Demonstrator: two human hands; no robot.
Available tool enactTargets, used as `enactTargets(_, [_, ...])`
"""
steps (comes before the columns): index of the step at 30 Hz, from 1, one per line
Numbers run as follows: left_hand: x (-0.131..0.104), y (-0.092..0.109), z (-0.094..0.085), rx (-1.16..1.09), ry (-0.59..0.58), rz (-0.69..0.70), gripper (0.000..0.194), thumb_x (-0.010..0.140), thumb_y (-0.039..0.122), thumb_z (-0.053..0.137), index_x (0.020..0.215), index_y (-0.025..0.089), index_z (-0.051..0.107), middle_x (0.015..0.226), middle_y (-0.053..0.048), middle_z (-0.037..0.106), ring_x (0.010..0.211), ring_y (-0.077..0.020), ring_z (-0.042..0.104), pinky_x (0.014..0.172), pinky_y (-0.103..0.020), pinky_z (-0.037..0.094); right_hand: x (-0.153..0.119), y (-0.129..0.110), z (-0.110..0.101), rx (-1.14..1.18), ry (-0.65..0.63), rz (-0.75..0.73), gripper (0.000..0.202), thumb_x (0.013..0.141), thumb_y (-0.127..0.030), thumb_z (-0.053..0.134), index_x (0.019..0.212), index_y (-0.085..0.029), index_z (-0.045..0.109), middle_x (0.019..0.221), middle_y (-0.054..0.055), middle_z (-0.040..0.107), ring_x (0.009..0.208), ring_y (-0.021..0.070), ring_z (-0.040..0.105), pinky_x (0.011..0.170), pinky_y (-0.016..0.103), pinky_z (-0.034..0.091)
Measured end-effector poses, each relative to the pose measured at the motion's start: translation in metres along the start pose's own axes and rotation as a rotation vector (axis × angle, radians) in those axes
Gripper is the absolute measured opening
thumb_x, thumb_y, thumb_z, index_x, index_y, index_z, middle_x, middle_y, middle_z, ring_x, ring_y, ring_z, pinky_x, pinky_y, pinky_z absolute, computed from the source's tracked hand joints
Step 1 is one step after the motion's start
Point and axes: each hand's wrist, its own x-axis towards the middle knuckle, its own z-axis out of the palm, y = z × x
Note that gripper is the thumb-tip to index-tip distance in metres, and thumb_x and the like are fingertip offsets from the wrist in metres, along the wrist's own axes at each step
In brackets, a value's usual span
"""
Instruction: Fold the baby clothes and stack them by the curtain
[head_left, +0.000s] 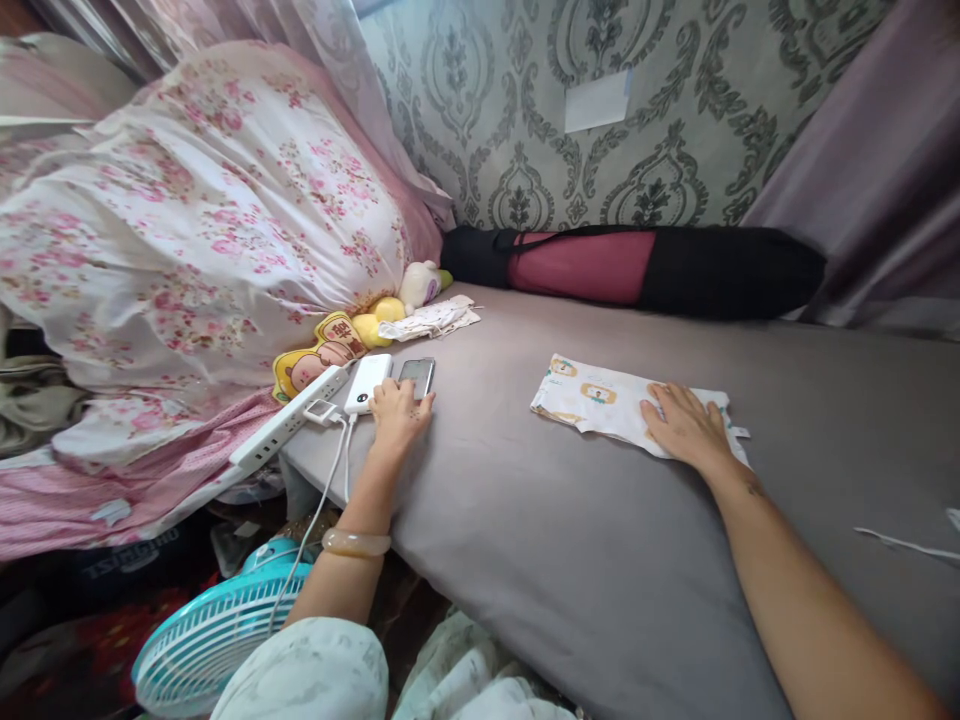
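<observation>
My right hand [686,425] lies flat, fingers spread, on a folded white piece of clothing [600,392] with small orange and green prints. A white tag sticks out at its right end. On the left, my left hand [401,408] rests with fingers stretched over the lower end of a smartphone [417,376], beside a white power bank [369,380]; it does not grip either one. A cable runs down from the power bank's near end. A pale bangle circles my left forearm.
A white power strip [289,420] lies along the bed edge with a charger [322,411]. Behind are plush toys [379,320], a crumpled light cloth [431,320] and a long black and maroon bag [637,270]. A turquoise fan [217,630] stands below the grey bed [525,540].
</observation>
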Motion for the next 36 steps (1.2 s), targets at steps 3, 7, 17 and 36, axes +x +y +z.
enactTargets(3, [0.002, 0.029, -0.008, -0.049, 0.023, 0.107, 0.044, 0.089, 0.043, 0.053, 0.117, 0.011, 0.064, 0.111, -0.02, 0.057, 0.109, -0.0364, 0.052, 0.088, -0.048, 0.042, -0.001, 0.0, -0.006, 0.032, 0.027, -0.037, 0.05, 0.097, -0.04, 0.022, 0.131, -0.019, 0.051, 0.141, 0.015, 0.05, 0.134, 0.0306, 0.041, 0.108, 0.063, 0.027])
enactTargets(7, [0.005, 0.091, -0.006, -0.279, -0.141, 0.411, 0.04, 0.091, 0.043, 0.052, 0.119, 0.017, 0.062, 0.114, -0.018, 0.061, 0.111, -0.0314, 0.055, 0.094, -0.045, 0.041, -0.003, -0.007, -0.011, 0.055, 0.073, -0.044, 0.052, 0.097, -0.04, 0.021, 0.135, -0.016, 0.049, 0.149, 0.017, 0.042, 0.139, 0.0319, 0.033, 0.11, 0.065, 0.023])
enactTargets(17, [-0.004, 0.244, 0.032, -0.313, -0.23, 0.917, 0.041, 0.1, 0.036, 0.034, 0.131, 0.017, 0.053, 0.139, -0.01, 0.054, 0.133, -0.0223, 0.045, 0.112, -0.038, 0.035, -0.002, -0.023, -0.009, -0.005, 0.052, -0.136, 0.056, 0.1, -0.034, 0.017, 0.146, -0.013, 0.04, 0.156, 0.015, 0.032, 0.144, 0.0298, 0.026, 0.115, 0.059, 0.015])
enactTargets(36, [-0.007, 0.248, 0.047, -0.231, -0.332, 0.845, 0.058, 0.099, 0.047, 0.026, 0.143, 0.013, 0.041, 0.155, -0.016, 0.034, 0.145, -0.0296, 0.025, 0.117, -0.052, 0.017, -0.01, -0.014, -0.024, 0.132, -0.09, -0.022, 0.058, 0.099, -0.033, 0.019, 0.151, -0.011, 0.03, 0.159, 0.012, 0.025, 0.148, 0.0248, 0.017, 0.119, 0.051, 0.007])
